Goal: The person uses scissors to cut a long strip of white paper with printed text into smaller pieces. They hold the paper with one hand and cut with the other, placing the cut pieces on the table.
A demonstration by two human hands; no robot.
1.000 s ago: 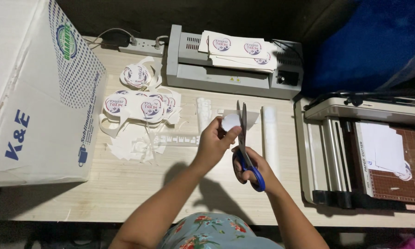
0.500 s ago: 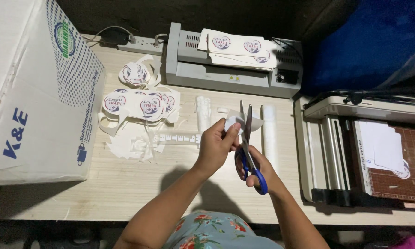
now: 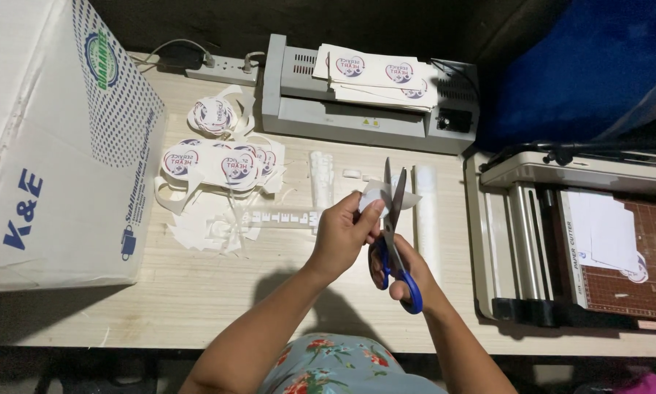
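The left hand [image 3: 344, 232] is pinching a small white paper cutout [image 3: 377, 195] above the tabletop's [image 3: 218, 292] front middle, while the right hand [image 3: 404, 270] is gripping blue-handled scissors [image 3: 395, 233], blades slightly parted around the paper's edge. Printed stickers [image 3: 222, 162] and scraps are lying toward the left, a grey laminator [image 3: 342, 117] along the back edge, a paper cutter [image 3: 583, 241] at the right end.

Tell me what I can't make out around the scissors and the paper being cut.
Head view only:
- Paper piece: its printed side is hidden behind the left hand and the scissors.
- Right hand: its fingers are tucked behind the blue handles.
- Paper trimmer: cut off by the right edge.
- Cardboard box: cut off at the top and left.
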